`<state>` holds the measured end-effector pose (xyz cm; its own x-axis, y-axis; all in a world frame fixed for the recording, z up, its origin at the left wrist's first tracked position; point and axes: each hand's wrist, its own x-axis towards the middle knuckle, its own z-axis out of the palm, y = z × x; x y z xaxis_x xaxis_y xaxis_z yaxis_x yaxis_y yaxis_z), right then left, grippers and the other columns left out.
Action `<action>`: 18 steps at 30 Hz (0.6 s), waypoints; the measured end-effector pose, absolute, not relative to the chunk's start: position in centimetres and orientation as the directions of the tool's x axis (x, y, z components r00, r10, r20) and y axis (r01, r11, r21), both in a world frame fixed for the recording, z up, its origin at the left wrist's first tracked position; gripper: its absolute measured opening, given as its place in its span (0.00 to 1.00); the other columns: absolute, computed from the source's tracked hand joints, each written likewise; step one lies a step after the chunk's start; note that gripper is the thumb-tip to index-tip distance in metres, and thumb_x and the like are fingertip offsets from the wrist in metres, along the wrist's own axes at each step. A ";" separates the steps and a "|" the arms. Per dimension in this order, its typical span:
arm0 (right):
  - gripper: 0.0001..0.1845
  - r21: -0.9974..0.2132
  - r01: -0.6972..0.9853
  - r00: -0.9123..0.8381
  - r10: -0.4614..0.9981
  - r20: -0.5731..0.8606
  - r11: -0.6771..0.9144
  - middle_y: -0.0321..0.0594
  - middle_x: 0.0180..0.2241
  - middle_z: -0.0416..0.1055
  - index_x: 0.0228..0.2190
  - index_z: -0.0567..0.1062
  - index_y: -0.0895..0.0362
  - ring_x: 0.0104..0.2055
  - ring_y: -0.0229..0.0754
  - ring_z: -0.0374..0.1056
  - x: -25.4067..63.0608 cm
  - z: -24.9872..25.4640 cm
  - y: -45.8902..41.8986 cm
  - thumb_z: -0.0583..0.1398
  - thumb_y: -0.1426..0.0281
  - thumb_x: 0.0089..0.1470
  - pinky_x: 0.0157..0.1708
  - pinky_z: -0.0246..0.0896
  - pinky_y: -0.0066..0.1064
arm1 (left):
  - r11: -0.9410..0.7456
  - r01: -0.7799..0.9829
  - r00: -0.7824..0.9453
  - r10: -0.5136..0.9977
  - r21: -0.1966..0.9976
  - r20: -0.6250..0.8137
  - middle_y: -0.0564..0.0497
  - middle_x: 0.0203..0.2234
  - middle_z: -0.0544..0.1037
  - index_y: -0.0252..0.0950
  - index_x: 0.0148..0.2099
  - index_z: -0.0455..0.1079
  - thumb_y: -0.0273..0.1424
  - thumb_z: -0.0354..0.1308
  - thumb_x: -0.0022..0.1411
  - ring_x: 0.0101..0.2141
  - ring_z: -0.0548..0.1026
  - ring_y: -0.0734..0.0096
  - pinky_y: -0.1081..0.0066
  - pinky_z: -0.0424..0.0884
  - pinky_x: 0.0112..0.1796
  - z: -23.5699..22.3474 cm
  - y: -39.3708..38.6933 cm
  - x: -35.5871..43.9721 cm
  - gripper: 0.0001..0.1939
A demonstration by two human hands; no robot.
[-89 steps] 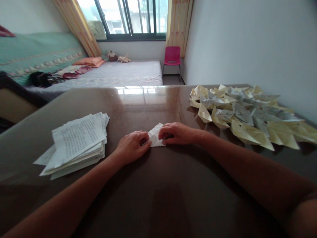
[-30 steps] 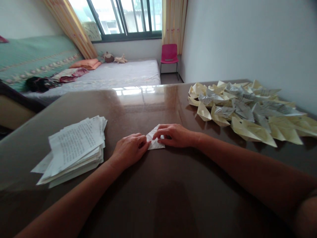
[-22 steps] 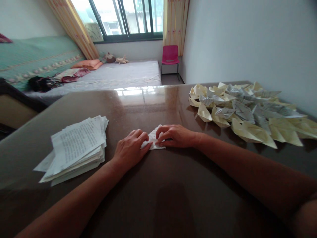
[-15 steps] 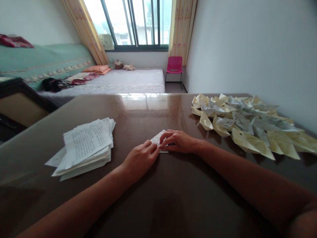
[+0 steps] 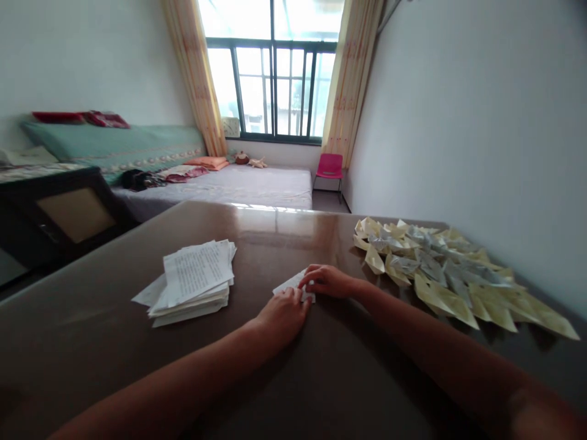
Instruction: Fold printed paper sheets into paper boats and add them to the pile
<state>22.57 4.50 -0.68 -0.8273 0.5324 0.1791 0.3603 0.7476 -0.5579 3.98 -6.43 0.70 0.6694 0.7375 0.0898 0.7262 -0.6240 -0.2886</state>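
Note:
A small folded sheet of printed paper (image 5: 288,283) lies on the brown table in front of me, partly covered by both hands. My left hand (image 5: 285,310) presses its near edge, fingers closed together on it. From the right, my right hand (image 5: 329,281) bends its fingers down onto the same paper, thumb and fingertips gripping it. To the left sits a stack of printed sheets (image 5: 197,275), its edges uneven. Many folded paper boats (image 5: 452,299), yellowish and white, stand crowded together on the right, beyond my right forearm.
The glossy brown table (image 5: 266,238) reaches toward a bed (image 5: 270,183) under the window. A pink chair (image 5: 330,166) stands by the far wall. At the left is a dark cabinet (image 5: 76,211); the wall (image 5: 458,122) runs along the right.
My view has tilted up and swung left, so everything sits lower and more of the window shows. My hands stay on the folded paper, and more of its left part is now visible.

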 end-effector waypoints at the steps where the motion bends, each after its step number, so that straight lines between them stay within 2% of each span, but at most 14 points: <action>1: 0.12 -0.551 0.380 -0.826 0.541 0.159 0.743 0.39 0.38 0.70 0.42 0.79 0.53 0.35 0.36 0.67 22.5 -0.6 4.7 0.60 0.67 0.56 0.38 0.61 0.26 | -0.628 0.723 0.674 0.732 -0.288 0.094 0.36 0.44 0.74 0.35 0.57 0.65 0.26 0.49 0.64 0.40 0.75 0.54 0.59 0.72 0.36 0.6 -6.2 3.8 0.19; 4: 0.14 -0.502 0.438 -0.824 0.557 0.109 0.746 0.36 0.37 0.69 0.44 0.77 0.49 0.33 0.35 0.67 22.2 -0.5 4.7 0.60 0.66 0.55 0.38 0.61 0.26 | -0.673 0.681 0.722 0.682 -0.288 0.115 0.35 0.49 0.72 0.36 0.59 0.62 0.28 0.53 0.60 0.46 0.72 0.52 0.57 0.71 0.41 0.4 -5.6 3.3 0.24; 8: 0.16 -0.316 0.590 -0.736 0.656 0.169 0.743 0.36 0.44 0.67 0.49 0.73 0.41 0.38 0.37 0.67 21.7 -0.8 3.3 0.56 0.62 0.59 0.39 0.60 0.27 | -0.717 0.643 0.763 0.631 -0.269 0.144 0.37 0.50 0.72 0.37 0.58 0.65 0.26 0.54 0.59 0.49 0.70 0.52 0.54 0.67 0.48 -0.1 -5.3 3.0 0.24; 10: 0.17 -0.240 0.646 -0.695 0.688 0.209 0.725 0.36 0.45 0.66 0.50 0.72 0.38 0.42 0.40 0.67 21.3 -1.0 2.5 0.53 0.59 0.61 0.38 0.60 0.28 | -0.679 0.678 0.727 0.675 -0.281 0.126 0.35 0.51 0.71 0.35 0.60 0.62 0.25 0.53 0.59 0.50 0.70 0.50 0.54 0.68 0.46 -0.4 -5.6 3.0 0.26; 13: 0.17 -0.189 0.703 -0.653 0.728 0.210 0.685 0.36 0.47 0.66 0.51 0.71 0.37 0.44 0.41 0.66 20.8 -1.0 1.7 0.51 0.60 0.62 0.37 0.60 0.28 | -0.629 0.720 0.674 0.734 -0.293 0.079 0.32 0.50 0.71 0.32 0.61 0.61 0.25 0.52 0.58 0.49 0.70 0.46 0.55 0.69 0.42 -0.8 -6.2 3.3 0.27; 18: 0.19 -0.114 0.762 -0.616 0.767 0.180 0.638 0.36 0.48 0.65 0.54 0.66 0.35 0.47 0.42 0.63 20.1 -0.8 2.0 0.52 0.60 0.62 0.38 0.62 0.28 | -0.625 0.732 0.656 0.754 -0.272 0.031 0.31 0.49 0.71 0.33 0.61 0.60 0.24 0.49 0.59 0.48 0.70 0.47 0.54 0.69 0.43 -0.4 -6.4 3.7 0.26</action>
